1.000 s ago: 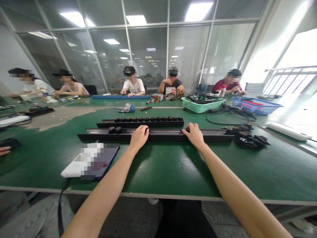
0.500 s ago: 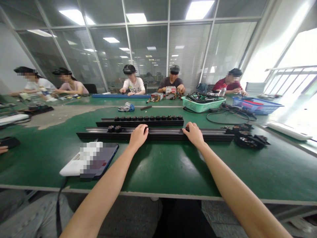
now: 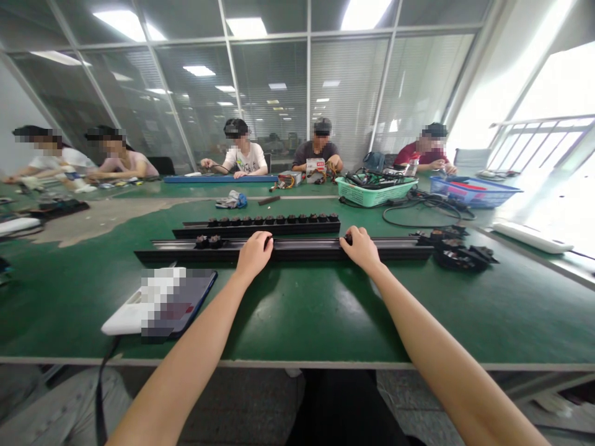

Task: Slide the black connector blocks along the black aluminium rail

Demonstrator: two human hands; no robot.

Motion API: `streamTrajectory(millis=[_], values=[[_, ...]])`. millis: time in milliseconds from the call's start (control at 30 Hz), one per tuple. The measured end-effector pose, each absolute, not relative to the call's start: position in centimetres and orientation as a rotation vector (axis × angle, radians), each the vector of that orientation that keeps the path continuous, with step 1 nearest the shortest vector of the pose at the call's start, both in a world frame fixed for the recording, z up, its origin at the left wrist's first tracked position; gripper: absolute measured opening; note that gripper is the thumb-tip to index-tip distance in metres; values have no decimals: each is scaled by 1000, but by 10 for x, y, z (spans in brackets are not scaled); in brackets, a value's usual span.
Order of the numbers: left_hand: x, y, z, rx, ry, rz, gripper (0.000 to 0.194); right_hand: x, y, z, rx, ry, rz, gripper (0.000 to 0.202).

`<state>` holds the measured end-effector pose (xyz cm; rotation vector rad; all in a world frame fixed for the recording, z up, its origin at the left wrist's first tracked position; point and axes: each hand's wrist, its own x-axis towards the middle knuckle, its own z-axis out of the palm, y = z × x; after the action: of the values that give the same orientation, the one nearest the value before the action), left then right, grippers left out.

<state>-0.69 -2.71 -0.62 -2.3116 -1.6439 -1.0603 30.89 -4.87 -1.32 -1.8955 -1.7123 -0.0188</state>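
Observation:
A long black rail (image 3: 307, 249) with a silvery inner track lies crosswise in front of me. My left hand (image 3: 253, 255) is closed, its fingers curled around a small black block at the middle of the rail. My right hand (image 3: 361, 249) pinches another small black block (image 3: 348, 238) farther right on the same rail. Two black blocks (image 3: 208, 241) sit in the track left of my left hand. Behind lies a shorter black rail (image 3: 255, 230) carrying a row of several similar blocks. A pile of loose black blocks (image 3: 465, 255) is at the rail's right end.
A phone (image 3: 198, 310) and a white device (image 3: 123, 317) with a cable lie at front left. Farther back are a grey-blue cloth (image 3: 232, 199), a green basket (image 3: 372, 196) of cables and a blue basket (image 3: 493, 197). Several people sit across the table.
The view has swung slightly to the right. Both my hands stay closed at about the same places on the rail. A person's hand at the left edge has left the view.

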Motion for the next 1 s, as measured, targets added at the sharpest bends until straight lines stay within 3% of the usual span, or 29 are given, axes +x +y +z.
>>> streamTrajectory(millis=[1000], values=[[-9, -30, -5, -2329, -1669, -1050, 29, 307, -45, -15, -1971, -1650, -25, 22]])
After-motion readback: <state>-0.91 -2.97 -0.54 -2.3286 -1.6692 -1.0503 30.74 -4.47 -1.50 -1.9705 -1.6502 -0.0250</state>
